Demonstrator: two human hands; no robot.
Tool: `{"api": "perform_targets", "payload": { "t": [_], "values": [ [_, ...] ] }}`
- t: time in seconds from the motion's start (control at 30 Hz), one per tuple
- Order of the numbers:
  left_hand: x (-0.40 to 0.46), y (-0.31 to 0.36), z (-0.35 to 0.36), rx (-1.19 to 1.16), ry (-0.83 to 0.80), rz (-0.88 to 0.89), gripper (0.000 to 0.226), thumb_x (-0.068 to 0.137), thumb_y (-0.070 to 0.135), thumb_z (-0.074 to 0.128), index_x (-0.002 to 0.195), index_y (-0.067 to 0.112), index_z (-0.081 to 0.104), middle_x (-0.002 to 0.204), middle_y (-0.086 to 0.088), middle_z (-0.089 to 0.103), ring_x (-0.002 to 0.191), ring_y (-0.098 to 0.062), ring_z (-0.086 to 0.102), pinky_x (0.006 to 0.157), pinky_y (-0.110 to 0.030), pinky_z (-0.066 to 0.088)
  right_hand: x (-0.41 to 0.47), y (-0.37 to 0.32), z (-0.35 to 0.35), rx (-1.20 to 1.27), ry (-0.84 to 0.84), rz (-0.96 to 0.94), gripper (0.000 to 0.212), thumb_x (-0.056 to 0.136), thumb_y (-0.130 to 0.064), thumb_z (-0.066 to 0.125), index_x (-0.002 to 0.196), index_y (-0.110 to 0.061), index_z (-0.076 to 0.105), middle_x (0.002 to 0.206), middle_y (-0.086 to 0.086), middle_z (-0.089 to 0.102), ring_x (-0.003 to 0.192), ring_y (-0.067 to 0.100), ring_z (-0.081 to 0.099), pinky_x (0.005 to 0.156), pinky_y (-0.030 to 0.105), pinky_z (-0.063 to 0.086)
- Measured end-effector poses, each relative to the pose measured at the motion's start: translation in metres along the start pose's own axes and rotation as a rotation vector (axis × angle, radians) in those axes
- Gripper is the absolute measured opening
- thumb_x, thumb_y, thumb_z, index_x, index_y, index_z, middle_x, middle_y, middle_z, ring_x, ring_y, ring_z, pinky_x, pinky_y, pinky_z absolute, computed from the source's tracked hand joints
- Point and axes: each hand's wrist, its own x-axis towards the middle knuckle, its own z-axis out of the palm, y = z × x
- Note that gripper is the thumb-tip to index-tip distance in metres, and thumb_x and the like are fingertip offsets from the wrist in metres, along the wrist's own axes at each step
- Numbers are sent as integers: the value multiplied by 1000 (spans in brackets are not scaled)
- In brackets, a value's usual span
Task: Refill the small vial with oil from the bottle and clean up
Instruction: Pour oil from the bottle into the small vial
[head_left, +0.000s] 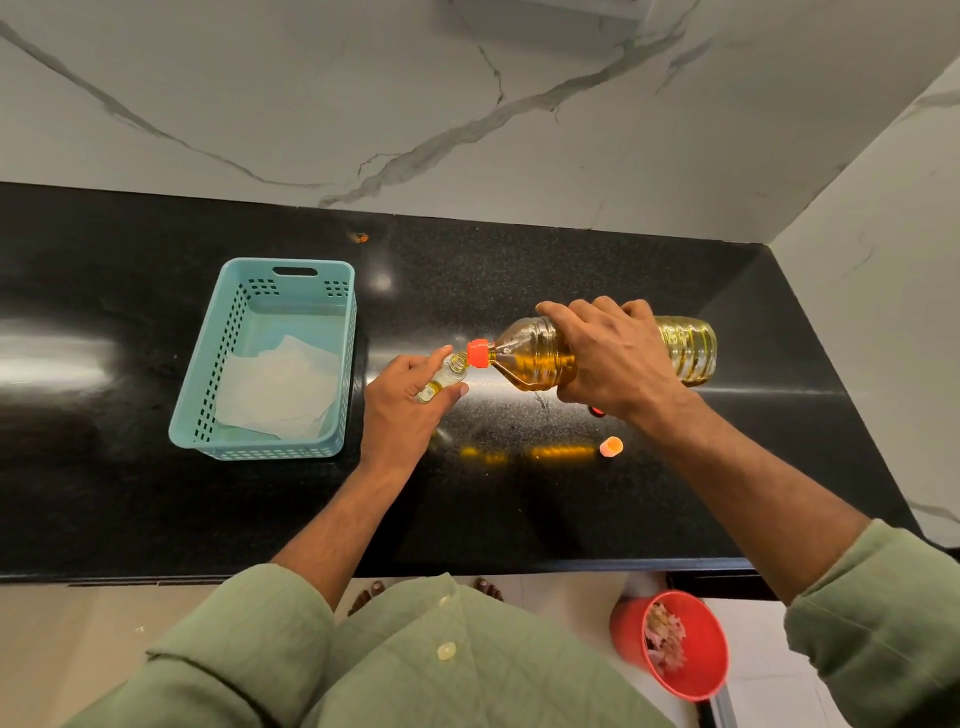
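Two hands work above the black surface (519, 499): the right hand (618, 358) has its grip round the bottle (540, 358), long axis near level, orange neck pointing left at the vial (448, 375), gripped tilted in the left hand (402, 397), mouth up-right.

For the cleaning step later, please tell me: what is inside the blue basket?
Inside the basket, white paper sheets lie flat on its floor, overlapping. The paper covers whatever may be under it, and the near wall hides the closest strip of floor.
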Motion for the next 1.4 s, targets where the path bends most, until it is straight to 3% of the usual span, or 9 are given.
{"api": "perform_targets", "payload": {
  "t": [0.27, 0.6, 1.13, 1.4],
  "values": [
    [1, 0, -1, -7, -5, 1, 57, 82, 22, 83, 135, 19, 64, 103, 0, 67, 87, 0, 61, 75, -3, 45, 1, 0, 1, -12, 12, -4, 99, 72, -52, 82, 153, -27, 31, 133, 0, 58, 122, 25, 52, 98, 46, 36],
    [0, -1, 0, -5, -4, 12, 57, 81, 21, 83, 135, 18, 63, 99, 2, 66, 84, 9, 59, 73, -3, 43, 2, 0, 2, -21, 13, -7, 99, 72, -52, 82, 153, -27, 31, 133, 0, 58, 122, 25, 52, 98, 47, 37],
    [2, -4, 1, 21, -6, 26, 58, 82, 24, 83, 136, 19, 64, 103, 2, 66, 86, 0, 60, 75, -2, 43, 3, 1, 3, -33, 15, -2, 100, 69, -51, 83, 152, -28, 32, 130, 0, 59, 119, 25, 53, 96, 46, 36],
    [3, -5, 1, 32, -10, 22, 58, 82, 26, 82, 137, 19, 63, 103, 3, 65, 86, 4, 58, 76, -2, 43, 4, 1, 2, -33, 8, 0, 100, 71, -51, 82, 153, -28, 30, 132, 0, 58, 120, 24, 52, 98, 46, 36]
  ]
}}
